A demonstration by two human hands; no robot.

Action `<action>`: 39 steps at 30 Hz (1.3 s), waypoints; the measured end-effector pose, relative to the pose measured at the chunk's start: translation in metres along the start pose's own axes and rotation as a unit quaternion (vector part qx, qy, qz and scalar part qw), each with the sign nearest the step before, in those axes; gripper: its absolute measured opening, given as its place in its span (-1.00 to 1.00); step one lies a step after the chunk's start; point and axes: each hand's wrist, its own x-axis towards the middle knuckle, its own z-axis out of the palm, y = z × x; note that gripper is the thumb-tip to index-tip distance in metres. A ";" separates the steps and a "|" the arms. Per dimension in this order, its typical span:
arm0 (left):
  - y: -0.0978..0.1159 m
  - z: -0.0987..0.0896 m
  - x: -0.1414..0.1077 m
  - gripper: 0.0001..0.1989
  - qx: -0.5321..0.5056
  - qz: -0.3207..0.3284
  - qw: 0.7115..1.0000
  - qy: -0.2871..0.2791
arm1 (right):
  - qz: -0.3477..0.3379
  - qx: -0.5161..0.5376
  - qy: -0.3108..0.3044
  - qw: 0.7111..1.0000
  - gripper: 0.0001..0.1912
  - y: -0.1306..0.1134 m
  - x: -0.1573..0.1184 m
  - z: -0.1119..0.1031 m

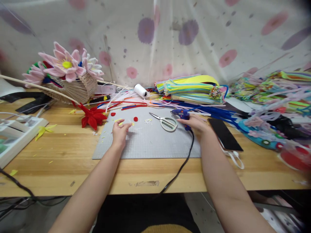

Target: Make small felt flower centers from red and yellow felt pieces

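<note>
While the right hand point(194, 123), right of frame centre, grips the blue hot-glue gun point(181, 113) beside pale-handled scissors point(169, 124), the left hand point(119, 132) is over the grey cutting mat point(145, 147) left of centre, fingers curled near a small red disc point(135, 119), whether pinching anything cannot tell.

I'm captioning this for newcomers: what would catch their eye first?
Probably the fuzzy pink flowers at the back left, then the red flower by the left edge of the gray cutting mat. The blue glue gun in the right grip, just right of the scissors, might come next.
</note>
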 end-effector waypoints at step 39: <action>-0.006 0.003 -0.004 -0.55 0.129 0.042 0.991 -0.014 | -0.097 0.114 -0.094 0.984 -0.58 -0.091 -0.032 0.084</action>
